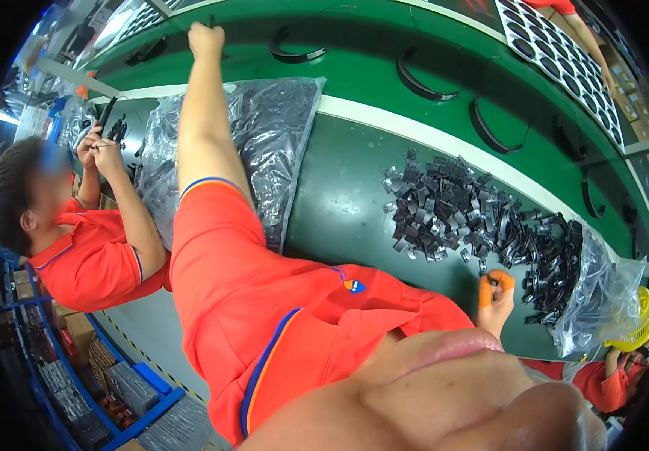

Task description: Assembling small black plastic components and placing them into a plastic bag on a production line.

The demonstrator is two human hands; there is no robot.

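Note:
My left arm stretches out over the green conveyor belt (362,37). At its far side my left hand (206,40) is closed, and what its fingers hold cannot be made out; a thin dark shape shows just beyond it. My right hand (496,298), with orange finger covers, is curled in a pinch at the near edge of a heap of small black plastic pieces (444,207). One small black piece (482,265) lies right at its fingertips; whether it is gripped is unclear. Black curved bands (420,79) lie spaced along the belt.
Clear plastic sheeting (275,143) covers part of the bench under my left arm. More black parts (553,263) and a plastic bag (602,293) lie at right, near a yellow basket (636,319). A co-worker (99,248) handles a dark piece at left. A white tray with round holes (557,64) stands beyond.

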